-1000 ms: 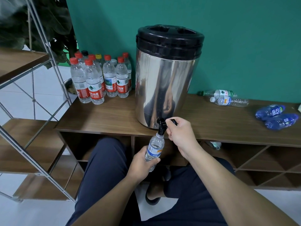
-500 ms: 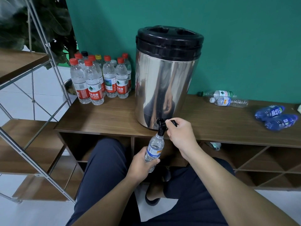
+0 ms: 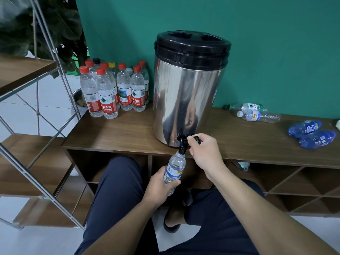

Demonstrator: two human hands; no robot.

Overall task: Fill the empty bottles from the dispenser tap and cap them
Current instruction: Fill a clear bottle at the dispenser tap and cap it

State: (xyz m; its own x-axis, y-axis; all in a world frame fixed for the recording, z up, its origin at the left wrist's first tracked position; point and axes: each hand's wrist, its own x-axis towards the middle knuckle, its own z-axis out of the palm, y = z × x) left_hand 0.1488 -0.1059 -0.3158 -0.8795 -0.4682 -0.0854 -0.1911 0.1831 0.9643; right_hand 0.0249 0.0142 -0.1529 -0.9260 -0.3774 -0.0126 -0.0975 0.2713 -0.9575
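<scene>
Bottle (image 3: 174, 169) is standing nearly upright, mouth pointing up under the black tap (image 3: 182, 144) of the steel dispenser (image 3: 189, 92) on the counter (image 3: 119, 133); left hand (image 3: 159, 186) is gripping its lower half; right hand (image 3: 204, 153) is pinching the tap's lever.

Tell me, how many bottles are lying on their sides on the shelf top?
4, all right of the steel dispenser: a green-capped bottle by the wall, a white-capped bottle just in front of it, and two blue bottles side by side farther right. More may lie beyond the frame edge.
</scene>
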